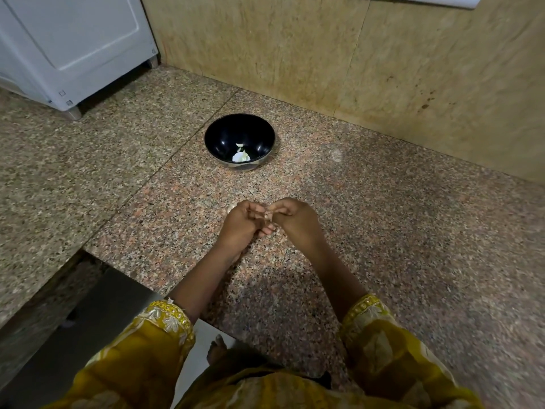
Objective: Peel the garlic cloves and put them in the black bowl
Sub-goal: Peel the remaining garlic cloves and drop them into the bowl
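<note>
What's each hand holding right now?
Left hand: fingers curled, pinching the garlic clove.
Right hand: pinching the same clove.

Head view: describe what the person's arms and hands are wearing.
Loose mustard-yellow fabric covers both: the left sleeve and right sleeve carry pale floral embroidery and end in cuffs trimmed with a band of yellow beads or sequins. Past the cuffs nothing is worn. The left hand and right hand are ungloved, and rings cannot be made out.
</note>
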